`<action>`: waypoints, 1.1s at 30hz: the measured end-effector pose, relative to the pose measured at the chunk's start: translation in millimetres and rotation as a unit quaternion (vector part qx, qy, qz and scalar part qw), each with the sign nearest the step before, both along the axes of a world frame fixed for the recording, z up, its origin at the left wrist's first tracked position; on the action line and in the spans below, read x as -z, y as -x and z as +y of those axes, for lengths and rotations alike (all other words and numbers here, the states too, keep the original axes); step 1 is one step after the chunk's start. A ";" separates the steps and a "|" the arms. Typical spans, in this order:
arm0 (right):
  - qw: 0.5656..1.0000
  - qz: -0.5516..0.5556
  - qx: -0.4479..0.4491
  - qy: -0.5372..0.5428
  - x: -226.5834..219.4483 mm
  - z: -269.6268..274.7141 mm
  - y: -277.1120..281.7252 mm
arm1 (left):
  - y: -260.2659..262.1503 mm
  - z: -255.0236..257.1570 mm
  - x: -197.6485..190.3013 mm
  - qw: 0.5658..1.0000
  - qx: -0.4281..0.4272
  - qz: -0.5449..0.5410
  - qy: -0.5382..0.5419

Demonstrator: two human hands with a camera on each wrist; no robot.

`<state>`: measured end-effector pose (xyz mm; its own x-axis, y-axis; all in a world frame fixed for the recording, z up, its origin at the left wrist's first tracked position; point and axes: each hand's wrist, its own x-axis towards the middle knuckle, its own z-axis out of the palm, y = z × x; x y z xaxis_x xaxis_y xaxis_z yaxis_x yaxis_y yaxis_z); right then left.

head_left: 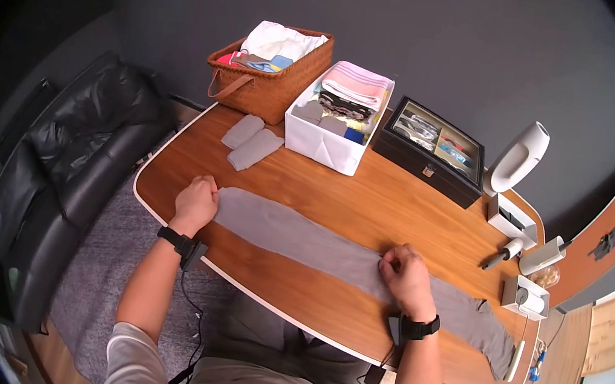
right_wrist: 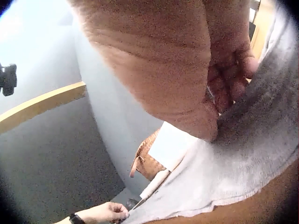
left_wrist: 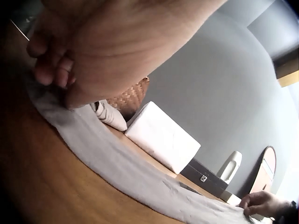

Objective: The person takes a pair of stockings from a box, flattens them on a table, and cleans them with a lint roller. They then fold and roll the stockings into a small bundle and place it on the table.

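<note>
A long strip of grey cloth (head_left: 302,238), which looks like leggings laid lengthwise, stretches across the wooden table. My left hand (head_left: 198,201) pinches its rounded left end; in the left wrist view the curled fingers (left_wrist: 46,74) and thumb meet at the cloth. Farther right along the strip, my right hand (head_left: 406,275) has curled fingers and pinches the upper edge. The right wrist view shows the thumb pressed to the cloth (right_wrist: 243,163). Beyond my right hand the cloth lies wrinkled toward the table's right edge. Two folded grey cloth pieces (head_left: 255,150) lie above my left hand.
A woven basket (head_left: 281,87) of clothes and a white box (head_left: 320,148) of folded fabrics stand at the back. Beside them sit a black glasses case (head_left: 431,172), a white upright device (head_left: 520,159) and small white trays (head_left: 527,299). A black sofa (head_left: 76,158) is at left.
</note>
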<state>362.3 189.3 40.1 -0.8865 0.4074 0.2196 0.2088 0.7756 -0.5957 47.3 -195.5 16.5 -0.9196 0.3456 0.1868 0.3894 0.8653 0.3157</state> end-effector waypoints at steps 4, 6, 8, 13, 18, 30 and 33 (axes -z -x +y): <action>0.999 0.021 0.008 0.047 -5.7 3.1 0.2 | 0.0 -2.1 -1.9 0.998 0.014 0.044 -0.049; 0.997 0.025 0.008 0.068 -5.5 5.8 -0.6 | 3.8 -4.9 1.3 0.997 0.023 0.046 -0.054; 0.996 0.028 0.005 0.081 -4.9 7.5 -0.8 | 3.3 -2.7 -2.4 0.998 0.022 0.040 -0.051; 0.999 0.014 -0.039 -0.027 -0.3 10.3 0.8 | 3.7 -1.7 -1.0 0.999 0.006 0.033 -0.019; 1.000 0.015 0.007 0.011 -1.2 7.7 0.5 | 8.3 -4.1 1.8 0.995 -0.001 0.099 -0.004; 0.993 -0.080 0.033 -0.086 -8.5 4.2 -9.6 | -39.8 47.0 -7.5 0.990 0.064 -0.072 0.103; 0.992 -0.075 0.036 -0.091 -9.5 3.8 -12.1 | -47.2 54.3 -37.2 0.974 0.065 -0.143 0.160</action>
